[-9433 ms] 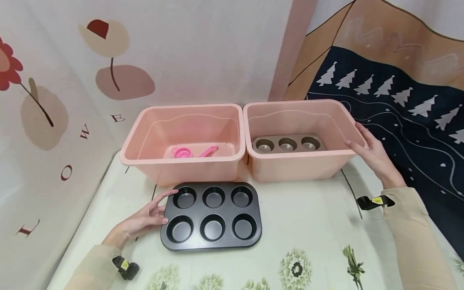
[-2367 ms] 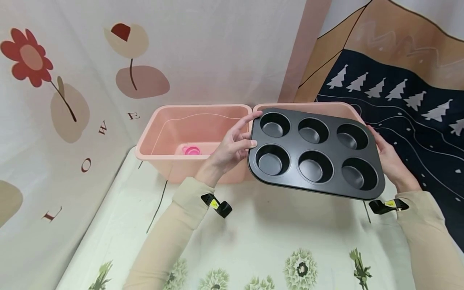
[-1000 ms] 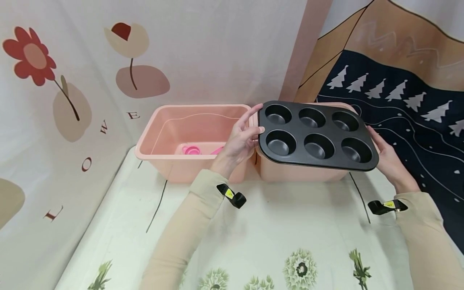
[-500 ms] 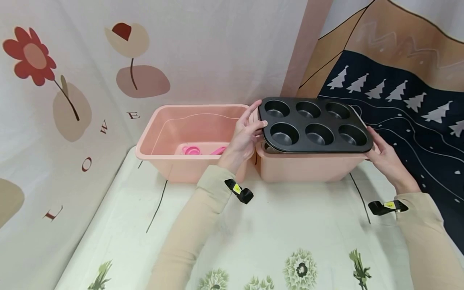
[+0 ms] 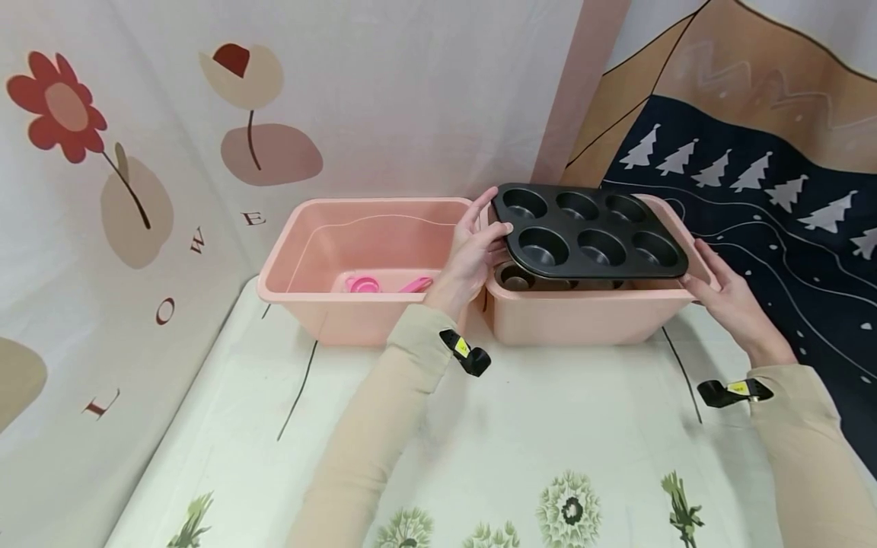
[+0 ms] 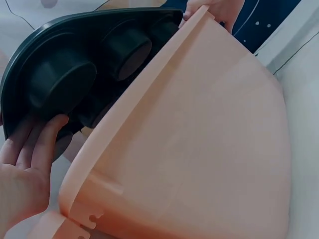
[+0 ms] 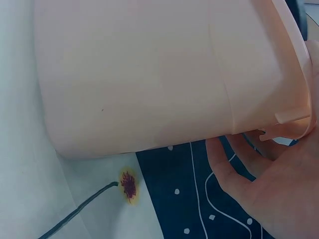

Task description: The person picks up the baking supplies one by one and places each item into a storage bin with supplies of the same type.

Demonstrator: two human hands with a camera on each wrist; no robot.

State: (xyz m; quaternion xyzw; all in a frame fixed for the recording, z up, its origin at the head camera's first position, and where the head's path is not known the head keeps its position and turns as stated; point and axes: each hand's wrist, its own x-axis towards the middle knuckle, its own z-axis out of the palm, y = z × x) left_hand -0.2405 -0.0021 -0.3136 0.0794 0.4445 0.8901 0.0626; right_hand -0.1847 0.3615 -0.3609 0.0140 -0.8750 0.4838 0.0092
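My left hand [image 5: 469, 262] grips the left end of a black muffin pan [image 5: 613, 237], thumb on top and fingers underneath. The pan hangs tilted over the mouth of the right pink bin [image 5: 589, 318], its right end lower and inside the rim. Below it, a brown muffin pan [image 5: 515, 279] lies in that bin, mostly hidden. With thumb over the edge and fingers outside, my right hand [image 5: 736, 304] holds the bin's right rim. In the left wrist view, the cup undersides of the black muffin pan [image 6: 62, 74] show above the fingers.
A left pink bin [image 5: 363, 320] stands beside the right one. Inside it lie a pink round cup-like item [image 5: 363, 285] and a pink handle-like piece [image 5: 416, 285]. A patterned cloth wall [image 5: 411, 99] rises close behind both bins. The table [image 5: 548, 411] has a floral cover.
The black muffin pan has gone from the table up over the right bin, then lower into its mouth, carried by my left hand. My right hand stays at the bin's right rim.
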